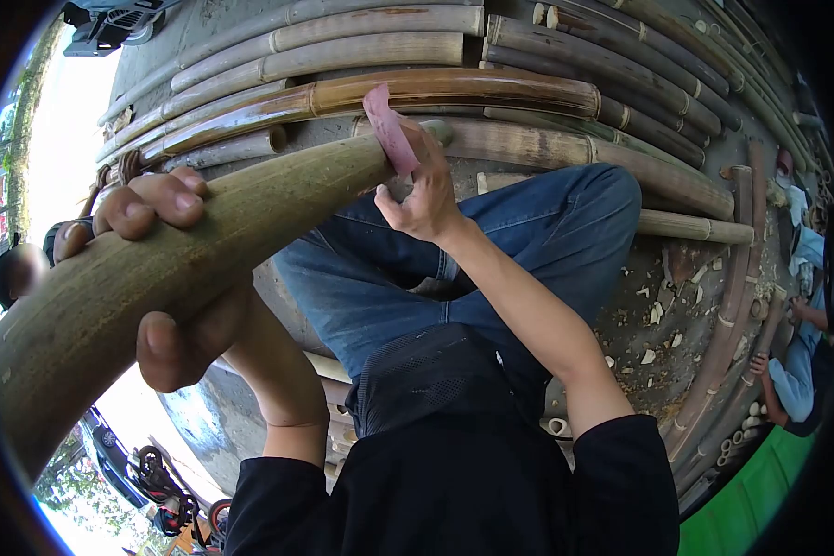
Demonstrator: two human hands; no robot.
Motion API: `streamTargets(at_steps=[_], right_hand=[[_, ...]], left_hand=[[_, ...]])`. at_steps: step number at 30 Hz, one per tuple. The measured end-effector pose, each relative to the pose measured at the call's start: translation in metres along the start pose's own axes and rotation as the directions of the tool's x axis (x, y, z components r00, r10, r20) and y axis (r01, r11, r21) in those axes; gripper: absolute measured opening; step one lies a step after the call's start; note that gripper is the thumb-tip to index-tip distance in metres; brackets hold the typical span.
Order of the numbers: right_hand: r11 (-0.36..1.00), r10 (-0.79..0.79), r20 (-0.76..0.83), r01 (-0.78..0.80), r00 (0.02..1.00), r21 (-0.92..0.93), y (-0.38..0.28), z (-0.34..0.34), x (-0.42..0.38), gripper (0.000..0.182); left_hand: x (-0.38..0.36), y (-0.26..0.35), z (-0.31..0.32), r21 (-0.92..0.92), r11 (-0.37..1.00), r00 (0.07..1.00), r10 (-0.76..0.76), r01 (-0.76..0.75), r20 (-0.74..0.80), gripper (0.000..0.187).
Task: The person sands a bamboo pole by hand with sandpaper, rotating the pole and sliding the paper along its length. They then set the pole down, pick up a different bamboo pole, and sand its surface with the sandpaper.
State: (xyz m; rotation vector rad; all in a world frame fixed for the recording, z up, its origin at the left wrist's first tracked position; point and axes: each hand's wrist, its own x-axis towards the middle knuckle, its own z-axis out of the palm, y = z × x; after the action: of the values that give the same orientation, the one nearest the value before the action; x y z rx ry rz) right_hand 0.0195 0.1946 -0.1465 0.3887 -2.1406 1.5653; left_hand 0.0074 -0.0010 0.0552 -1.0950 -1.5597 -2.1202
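Note:
A thick green-brown bamboo pole [259,208] slants up from the lower left, close to the camera, over my crossed legs. My left hand [195,343] is wrapped round its near part, with the fingers on top and the thumb underneath. Near the pole's far end, my right hand [422,204] pinches a pink strip [391,134] that looks like sandpaper. The strip bends over the pole's surface there, and one end sticks up past my fingers. Part of my right fingers is hidden behind it.
Long bamboo poles [371,51] lie in rows on the ground ahead. Wood chips [656,313] are scattered at my right. A person in a light blue sleeve [795,371] holds a pole at far right, near a green panel [760,500]. Another person [18,273] is at far left.

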Motion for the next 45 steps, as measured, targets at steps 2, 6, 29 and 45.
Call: streamTargets(at_steps=[2,6,29,45], right_hand=[[0.996,0.037,0.001,-0.037,0.999,-0.081,0.051,0.007,-0.016,0.068],[0.959,0.234,0.122,-0.208,0.965,-0.192,0.114,-0.010,-0.024,0.067],[0.938,0.282,0.089,-0.255,0.955,-0.235,0.125,0.006,-0.048,0.067],[0.992,0.119,0.101,-0.114,0.988,-0.057,0.012,0.009,-0.004,0.056]], left_hand=[[0.002,0.000,0.001,0.009,1.000,1.000,-0.007,0.007,0.002,0.072],[-0.002,0.006,0.002,0.014,1.000,0.999,-0.028,0.028,0.032,0.074],[0.022,-0.002,-0.037,-0.062,0.996,0.923,-0.030,0.058,0.384,0.093],[0.013,-0.014,-0.043,-0.130,0.992,0.932,0.050,-0.003,0.360,0.094]])
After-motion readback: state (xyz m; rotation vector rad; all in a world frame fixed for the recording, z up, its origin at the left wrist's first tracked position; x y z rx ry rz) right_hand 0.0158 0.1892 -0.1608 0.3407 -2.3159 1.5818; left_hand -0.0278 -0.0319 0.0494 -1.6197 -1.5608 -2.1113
